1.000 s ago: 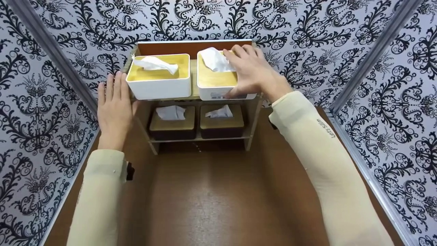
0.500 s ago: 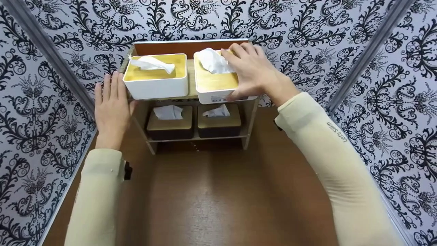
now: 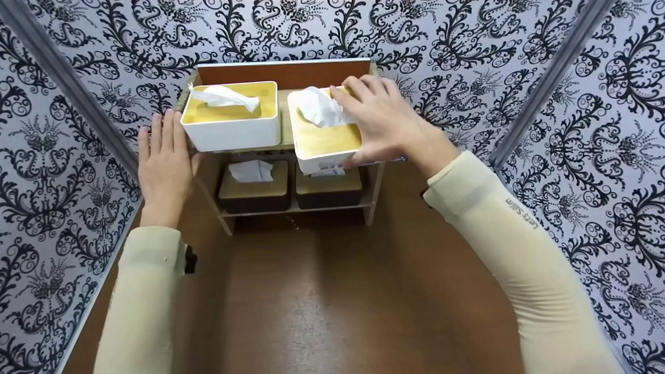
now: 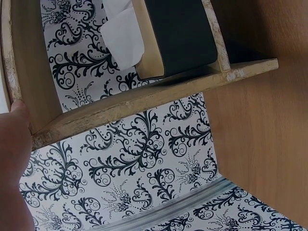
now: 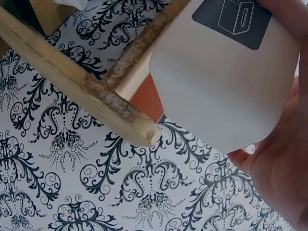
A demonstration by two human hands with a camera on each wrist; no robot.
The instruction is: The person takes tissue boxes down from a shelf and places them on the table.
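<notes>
My right hand [image 3: 382, 122] grips the right end of a white tissue box [image 3: 324, 143] with a wooden lid and a tissue poking out. This box sits askew, its front overhanging the top shelf edge; in the right wrist view the white box [image 5: 216, 86] shows a dark printed label. With fingers straight, my left hand [image 3: 165, 171] rests against the left side of the wooden shelf unit [image 3: 376, 195], beside a second white tissue box [image 3: 231, 132]. In the left wrist view the left thumb [image 4: 19, 115] touches the shelf's front edge.
On the lower shelf stand two dark tissue boxes with wooden lids, a left one [image 3: 254, 195] and a right one [image 3: 328, 195]. Patterned walls [image 3: 291, 31] enclose the unit behind and at both sides. Brown floor [image 3: 311, 291] spreads in front.
My right hand has drawn the right white tissue box forward and turned it slightly, so it now hides part of the lower right box's tissue. The left hand stays against the shelf unit.
</notes>
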